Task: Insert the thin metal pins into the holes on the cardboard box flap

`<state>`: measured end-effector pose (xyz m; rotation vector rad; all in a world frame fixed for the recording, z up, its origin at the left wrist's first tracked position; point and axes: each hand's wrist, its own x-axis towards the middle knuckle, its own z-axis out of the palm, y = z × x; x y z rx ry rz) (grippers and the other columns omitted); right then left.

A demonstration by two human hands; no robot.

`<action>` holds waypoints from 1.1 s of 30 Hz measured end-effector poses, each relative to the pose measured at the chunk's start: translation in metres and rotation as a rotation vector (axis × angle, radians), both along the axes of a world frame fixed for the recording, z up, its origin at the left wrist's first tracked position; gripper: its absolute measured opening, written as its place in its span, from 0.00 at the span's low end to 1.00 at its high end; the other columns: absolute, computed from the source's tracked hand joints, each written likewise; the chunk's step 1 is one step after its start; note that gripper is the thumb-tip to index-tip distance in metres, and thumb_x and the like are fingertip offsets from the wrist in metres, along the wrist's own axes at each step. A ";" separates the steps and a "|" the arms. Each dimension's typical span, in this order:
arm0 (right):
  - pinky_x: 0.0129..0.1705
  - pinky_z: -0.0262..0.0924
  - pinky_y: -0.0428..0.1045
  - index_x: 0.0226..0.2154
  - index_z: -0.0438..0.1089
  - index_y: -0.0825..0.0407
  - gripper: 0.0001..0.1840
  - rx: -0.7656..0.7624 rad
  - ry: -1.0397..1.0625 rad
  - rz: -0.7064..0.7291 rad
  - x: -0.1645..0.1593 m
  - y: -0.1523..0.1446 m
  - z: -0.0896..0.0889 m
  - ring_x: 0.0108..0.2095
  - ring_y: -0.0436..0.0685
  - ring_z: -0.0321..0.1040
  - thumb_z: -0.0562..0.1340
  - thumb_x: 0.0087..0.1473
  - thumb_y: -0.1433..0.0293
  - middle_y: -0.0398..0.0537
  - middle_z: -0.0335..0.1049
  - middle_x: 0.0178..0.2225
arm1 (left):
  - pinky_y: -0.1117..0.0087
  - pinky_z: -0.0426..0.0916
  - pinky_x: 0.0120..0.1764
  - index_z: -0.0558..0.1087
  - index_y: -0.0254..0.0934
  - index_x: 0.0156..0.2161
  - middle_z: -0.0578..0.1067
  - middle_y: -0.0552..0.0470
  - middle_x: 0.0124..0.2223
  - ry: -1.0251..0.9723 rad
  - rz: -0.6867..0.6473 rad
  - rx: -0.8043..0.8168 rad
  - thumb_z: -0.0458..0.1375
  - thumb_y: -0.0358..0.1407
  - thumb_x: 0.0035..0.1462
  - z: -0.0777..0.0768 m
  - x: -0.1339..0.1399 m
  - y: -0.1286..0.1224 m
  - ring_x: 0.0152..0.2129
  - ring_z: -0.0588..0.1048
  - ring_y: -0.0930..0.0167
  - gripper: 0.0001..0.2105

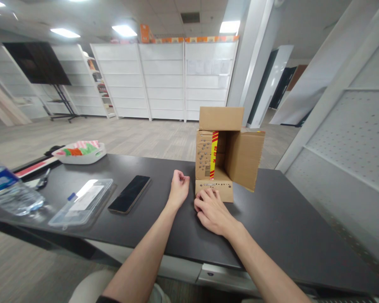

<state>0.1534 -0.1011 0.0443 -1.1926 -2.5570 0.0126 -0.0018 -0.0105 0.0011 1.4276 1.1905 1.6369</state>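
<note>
A cardboard box point(204, 151) lies on its side on the dark table, its opening facing me and its flaps spread. Its lower front flap point(228, 194) carries a row of small dark holes or studs and a few shiny bits. My right hand point(212, 211) rests at that flap, fingers curled down on its near edge; whatever they may pinch is hidden. To the left of the box, my left hand point(179, 188) is closed in a loose fist just above the table, and its contents cannot be seen. Small grey round studs dot the box's left panel beside yellow-and-red tape point(214, 153).
Left of my hands lie a black phone point(130, 194) and a clear plastic case point(82, 203). Farther left are a water bottle point(11, 191) on its side and a white tray point(78, 159) of colourful packets. A white perforated panel point(350, 147) borders the table's right side.
</note>
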 end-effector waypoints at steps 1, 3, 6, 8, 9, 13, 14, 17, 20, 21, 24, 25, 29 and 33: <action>0.47 0.47 0.55 0.30 0.64 0.50 0.05 0.003 -0.008 0.002 -0.001 0.000 0.000 0.43 0.59 0.52 0.55 0.51 0.76 0.47 0.62 0.39 | 0.76 0.58 0.30 0.55 0.39 0.32 0.57 0.59 0.29 -0.002 -0.002 0.003 0.56 0.33 0.53 0.000 0.000 0.000 0.24 0.60 0.78 0.10; 0.47 0.47 0.55 0.31 0.64 0.50 0.06 0.008 -0.015 0.008 -0.001 0.000 0.000 0.43 0.59 0.52 0.55 0.51 0.76 0.47 0.62 0.39 | 0.75 0.58 0.30 0.55 0.39 0.32 0.57 0.59 0.29 -0.003 -0.002 0.005 0.55 0.33 0.54 -0.001 0.000 0.000 0.25 0.60 0.78 0.10; 0.46 0.48 0.55 0.31 0.62 0.50 0.06 0.008 -0.011 0.005 -0.002 0.000 0.000 0.42 0.59 0.53 0.54 0.51 0.76 0.47 0.63 0.38 | 0.75 0.59 0.30 0.55 0.38 0.32 0.57 0.58 0.29 0.008 0.003 0.005 0.55 0.32 0.54 -0.001 0.000 0.001 0.25 0.60 0.77 0.10; 0.46 0.48 0.54 0.31 0.62 0.50 0.06 0.007 0.004 -0.010 -0.001 0.000 -0.001 0.42 0.59 0.53 0.54 0.50 0.76 0.47 0.63 0.37 | 0.75 0.58 0.30 0.55 0.38 0.32 0.57 0.58 0.29 0.008 0.001 0.003 0.55 0.32 0.54 -0.001 0.000 0.000 0.25 0.60 0.77 0.10; 0.46 0.48 0.54 0.31 0.62 0.50 0.06 0.008 0.016 -0.019 -0.001 0.000 -0.001 0.42 0.59 0.53 0.54 0.50 0.76 0.47 0.63 0.37 | 0.75 0.58 0.30 0.55 0.39 0.32 0.57 0.58 0.29 0.006 -0.001 0.001 0.55 0.33 0.54 -0.001 0.000 0.000 0.25 0.60 0.77 0.10; 0.45 0.49 0.53 0.31 0.61 0.50 0.07 0.022 0.097 -0.058 0.002 0.002 -0.002 0.43 0.58 0.55 0.54 0.50 0.77 0.46 0.63 0.37 | 0.76 0.57 0.29 0.55 0.39 0.32 0.57 0.59 0.28 -0.003 -0.009 -0.009 0.55 0.33 0.54 -0.002 0.000 0.000 0.24 0.59 0.78 0.10; 0.45 0.49 0.53 0.31 0.61 0.50 0.07 0.030 0.129 -0.073 0.003 0.003 -0.002 0.43 0.58 0.55 0.54 0.51 0.77 0.46 0.64 0.37 | 0.76 0.57 0.29 0.55 0.39 0.32 0.57 0.59 0.28 -0.002 -0.011 -0.011 0.55 0.33 0.54 -0.002 0.000 0.000 0.24 0.59 0.78 0.10; 0.45 0.49 0.53 0.31 0.62 0.50 0.04 0.065 0.247 -0.150 0.008 0.009 -0.006 0.41 0.58 0.57 0.55 0.53 0.75 0.46 0.65 0.37 | 0.76 0.57 0.29 0.54 0.39 0.32 0.57 0.59 0.28 0.007 -0.008 -0.008 0.55 0.33 0.55 -0.002 0.000 0.001 0.23 0.59 0.78 0.10; 0.45 0.49 0.53 0.32 0.63 0.49 0.02 0.131 0.383 -0.253 0.014 0.016 -0.011 0.41 0.58 0.59 0.56 0.57 0.69 0.47 0.66 0.36 | 0.76 0.57 0.30 0.54 0.39 0.32 0.58 0.59 0.28 0.003 -0.008 -0.004 0.54 0.32 0.55 -0.002 0.000 0.001 0.24 0.60 0.77 0.10; 0.45 0.49 0.54 0.32 0.63 0.49 0.04 0.146 0.426 -0.288 0.016 0.019 -0.013 0.41 0.58 0.60 0.56 0.57 0.68 0.47 0.67 0.36 | 0.76 0.57 0.30 0.54 0.39 0.32 0.58 0.59 0.28 -0.002 -0.012 -0.003 0.54 0.32 0.55 -0.002 0.000 0.002 0.24 0.60 0.77 0.10; 0.44 0.50 0.53 0.31 0.64 0.50 0.06 0.158 0.544 -0.368 0.021 0.024 -0.017 0.40 0.58 0.62 0.56 0.57 0.65 0.46 0.67 0.34 | 0.76 0.58 0.31 0.54 0.39 0.32 0.58 0.59 0.28 -0.011 -0.022 -0.001 0.54 0.32 0.55 -0.002 0.000 0.002 0.25 0.60 0.78 0.10; 0.43 0.50 0.53 0.31 0.64 0.50 0.07 0.160 0.573 -0.381 0.022 0.025 -0.018 0.39 0.58 0.62 0.56 0.57 0.64 0.46 0.67 0.34 | 0.76 0.58 0.31 0.54 0.39 0.32 0.58 0.59 0.28 -0.014 -0.023 -0.003 0.55 0.32 0.54 -0.002 0.000 0.002 0.25 0.61 0.78 0.10; 0.43 0.51 0.53 0.31 0.64 0.50 0.07 0.170 0.644 -0.375 0.024 0.028 -0.019 0.37 0.57 0.64 0.57 0.57 0.64 0.45 0.68 0.32 | 0.76 0.58 0.31 0.54 0.39 0.32 0.58 0.59 0.29 -0.020 -0.023 -0.019 0.55 0.32 0.54 -0.002 0.000 0.002 0.25 0.61 0.78 0.10; 0.41 0.55 0.52 0.32 0.63 0.50 0.06 0.149 0.765 -0.357 0.025 0.031 -0.022 0.35 0.56 0.64 0.56 0.57 0.64 0.46 0.68 0.31 | 0.76 0.58 0.31 0.55 0.39 0.32 0.58 0.59 0.28 -0.016 -0.020 -0.013 0.56 0.32 0.53 -0.001 0.000 0.001 0.24 0.60 0.78 0.11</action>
